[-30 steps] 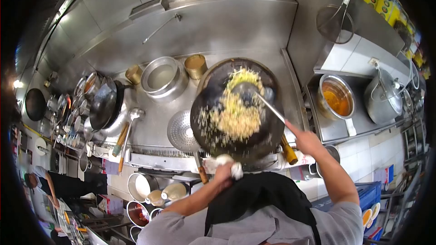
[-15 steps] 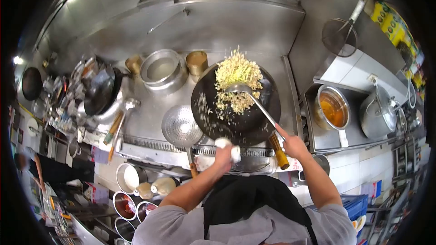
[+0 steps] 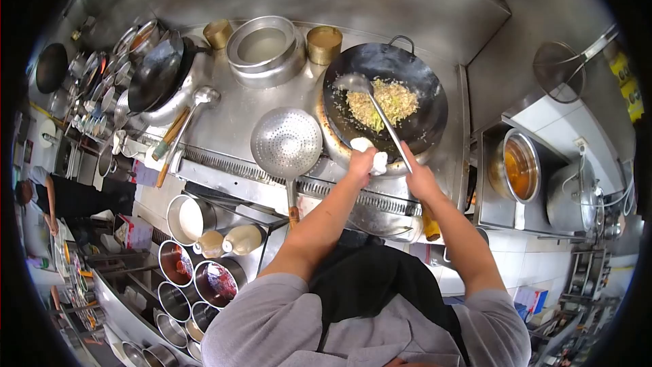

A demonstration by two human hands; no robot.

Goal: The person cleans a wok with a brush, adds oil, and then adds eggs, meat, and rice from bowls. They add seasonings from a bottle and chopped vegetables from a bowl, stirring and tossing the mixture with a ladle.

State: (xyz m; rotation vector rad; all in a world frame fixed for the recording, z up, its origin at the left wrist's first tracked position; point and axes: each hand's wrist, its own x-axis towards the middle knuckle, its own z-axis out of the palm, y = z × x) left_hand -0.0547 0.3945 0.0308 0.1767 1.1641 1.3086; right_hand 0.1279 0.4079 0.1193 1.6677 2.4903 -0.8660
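The black wok [image 3: 435, 105] rests tilted on the range, its far loop handle showing. Fried rice [image 3: 395, 102] with green and yellow bits lies heaped inside it. My left hand [image 3: 362, 168] is closed on a folded white cloth [image 3: 378, 163] at the wok's near rim; the rim grip under the cloth is hidden. In my right hand [image 3: 422, 182] is the long handle of a steel ladle [image 3: 353, 82]. The ladle's bowl sits in the wok, at the left of the rice.
A perforated strainer [image 3: 286, 143] lies left of the wok. Behind it stand a large steel pot [image 3: 266, 61] and a brass-coloured container [image 3: 324, 45]. To the right is a pot of amber liquid [image 3: 519, 170]. Several sauce tubs [image 3: 216, 284] stand lower left. Another person [image 3: 78, 194] is at far left.
The rice, tossed up at the far side before, now lies in the wok's middle. Both hands have come closer together at the near rim. The ladle has moved left of the rice. The view has shifted.
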